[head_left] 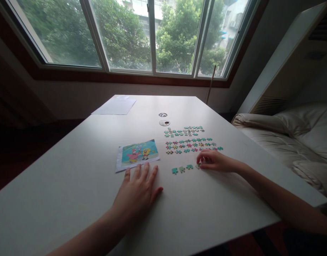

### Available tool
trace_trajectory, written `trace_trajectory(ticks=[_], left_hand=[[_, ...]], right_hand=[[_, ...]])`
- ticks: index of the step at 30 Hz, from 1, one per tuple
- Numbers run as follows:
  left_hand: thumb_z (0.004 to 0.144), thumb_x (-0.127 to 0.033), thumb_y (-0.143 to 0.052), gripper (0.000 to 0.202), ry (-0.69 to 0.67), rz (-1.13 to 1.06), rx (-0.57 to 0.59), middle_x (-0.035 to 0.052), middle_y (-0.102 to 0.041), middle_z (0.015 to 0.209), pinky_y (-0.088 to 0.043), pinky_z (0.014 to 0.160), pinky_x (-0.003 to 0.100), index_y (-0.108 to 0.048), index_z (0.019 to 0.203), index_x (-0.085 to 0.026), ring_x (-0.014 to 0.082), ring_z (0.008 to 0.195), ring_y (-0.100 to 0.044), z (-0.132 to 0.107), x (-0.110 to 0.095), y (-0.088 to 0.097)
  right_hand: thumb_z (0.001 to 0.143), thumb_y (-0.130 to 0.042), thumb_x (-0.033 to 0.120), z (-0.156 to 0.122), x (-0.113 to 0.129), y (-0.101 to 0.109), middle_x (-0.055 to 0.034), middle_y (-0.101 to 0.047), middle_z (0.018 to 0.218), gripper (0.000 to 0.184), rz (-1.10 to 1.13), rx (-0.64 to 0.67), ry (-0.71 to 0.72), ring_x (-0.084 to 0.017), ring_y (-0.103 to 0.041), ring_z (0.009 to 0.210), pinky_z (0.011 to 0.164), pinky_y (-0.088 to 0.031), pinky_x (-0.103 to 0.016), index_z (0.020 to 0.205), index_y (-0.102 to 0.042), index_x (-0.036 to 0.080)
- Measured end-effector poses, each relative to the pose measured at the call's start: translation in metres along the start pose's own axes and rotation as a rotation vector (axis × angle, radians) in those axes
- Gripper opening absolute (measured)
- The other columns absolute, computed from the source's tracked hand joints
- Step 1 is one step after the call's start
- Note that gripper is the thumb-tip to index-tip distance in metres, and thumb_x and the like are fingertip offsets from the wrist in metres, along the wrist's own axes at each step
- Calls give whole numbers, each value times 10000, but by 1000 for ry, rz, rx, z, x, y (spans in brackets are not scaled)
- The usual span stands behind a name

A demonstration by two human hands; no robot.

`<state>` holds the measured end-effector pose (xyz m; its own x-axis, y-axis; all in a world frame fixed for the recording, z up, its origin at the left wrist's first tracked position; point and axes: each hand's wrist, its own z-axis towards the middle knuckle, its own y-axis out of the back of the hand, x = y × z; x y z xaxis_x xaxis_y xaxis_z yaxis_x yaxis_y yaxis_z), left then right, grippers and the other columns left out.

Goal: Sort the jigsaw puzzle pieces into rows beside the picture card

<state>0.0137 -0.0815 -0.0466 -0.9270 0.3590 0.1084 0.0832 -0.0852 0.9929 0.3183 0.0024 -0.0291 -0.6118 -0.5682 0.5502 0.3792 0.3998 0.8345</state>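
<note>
My left hand (pixel 138 190) lies flat with its fingers spread, the fingertips at the lower edge of a printed cartoon picture (pixel 138 154). On the right, my right hand (pixel 213 160) is curled, thumb and fingers closed on a small green jigsaw piece (pixel 197 166) at the table surface. Left of that piece, in a short row, lie a teal jigsaw piece (pixel 174 171), a pale green jigsaw piece (pixel 182 169) and another teal jigsaw piece (pixel 189 166). Beyond them several rows of loose jigsaw pieces (pixel 189 145) are spread out, some partly hidden behind my right hand.
Everything rests on a white table (pixel 73 167). Sheets of paper (pixel 114 106) lie at its far left corner. Two round metallic discs (pixel 164 123) sit past the pieces. A cream padded sofa (pixel 275 131) stands to the right, and a window (pixel 131 35) is behind the table.
</note>
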Motion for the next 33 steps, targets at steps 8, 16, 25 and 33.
trace_trajectory(ticks=[8, 16, 25, 33], left_hand=[[855, -280, -372, 411, -78, -20, 39, 174, -461, 1266, -421, 848, 457, -447, 1237, -148, 318, 1139, -433, -6, -12, 14], [850, -231, -411, 307, -628, -235, -7, 67, -521, 1192, -432, 873, 374, -466, 1150, -206, 227, 1058, -478, -8, -20, 22], [859, -246, -394, 353, -609, -264, -15, 66, -494, 1203, -395, 891, 408, -407, 1209, -206, 248, 1073, -442, -7, -23, 15], [873, -282, -363, 377, -585, -269, -25, 52, -486, 1205, -364, 907, 420, -373, 1246, -230, 247, 1084, -428, -7, -24, 7]], right_hand=[[785, -542, 280, -4, 23, -10, -30, -505, 783, 185, 39, 117, 128, -88, -468, 654, 587, -400, -185, 913, -622, 172], [803, -530, 283, 0, 38, -35, -24, -515, 731, 180, 60, -32, 208, -79, -461, 623, 586, -396, -183, 890, -653, 184], [782, -551, 303, -3, 37, -29, 2, -504, 649, 175, 51, -40, 166, -61, -440, 552, 524, -371, -164, 810, -625, 147], [760, -578, 351, 2, 52, -43, 19, -512, 617, 196, -5, -103, 160, -69, -455, 561, 569, -373, -176, 813, -628, 170]])
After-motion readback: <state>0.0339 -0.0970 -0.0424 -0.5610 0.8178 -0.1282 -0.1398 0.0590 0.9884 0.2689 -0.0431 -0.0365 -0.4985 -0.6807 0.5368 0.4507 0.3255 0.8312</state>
